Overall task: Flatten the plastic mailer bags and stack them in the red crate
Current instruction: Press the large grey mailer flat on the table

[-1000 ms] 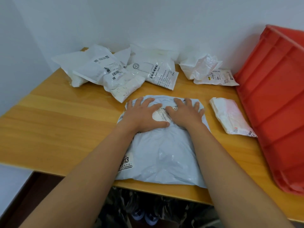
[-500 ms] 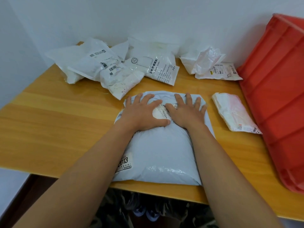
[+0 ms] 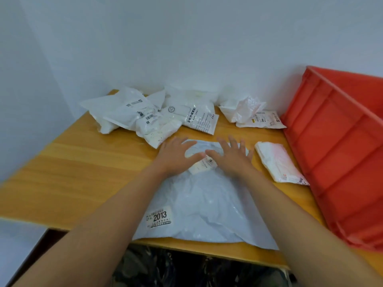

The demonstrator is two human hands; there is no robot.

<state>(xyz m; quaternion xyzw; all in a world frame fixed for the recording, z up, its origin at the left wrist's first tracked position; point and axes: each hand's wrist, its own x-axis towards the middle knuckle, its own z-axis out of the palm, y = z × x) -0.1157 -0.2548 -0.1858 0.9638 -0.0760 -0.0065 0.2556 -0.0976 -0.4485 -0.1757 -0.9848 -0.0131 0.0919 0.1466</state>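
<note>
The large grey mailer bag (image 3: 199,204) lies flat on the wooden surface (image 3: 72,172), its near edge overhanging the front lip, a "2013" label (image 3: 159,216) at its near-left corner. Both hands sit at its far end: the left hand (image 3: 176,157) and the right hand (image 3: 232,160) have fingers spread and straight, each grip released, holding nothing. A second ago the palms pressed side by side over the white shipping label (image 3: 202,165); now they have slid further up and slightly apart, and the label shows between them. That reads as a smoothing stroke pushing air toward the far end, so flattening looks nearly finished and the lift into the crate likely comes next. Just right lies a small folded pink-white bag (image 3: 277,162), apart from the grey one. The red crate (image 3: 342,162) leans tilted at the right edge; its inside is not visible. More crumpled white mailers (image 3: 145,119) wait along the wall.
</note>
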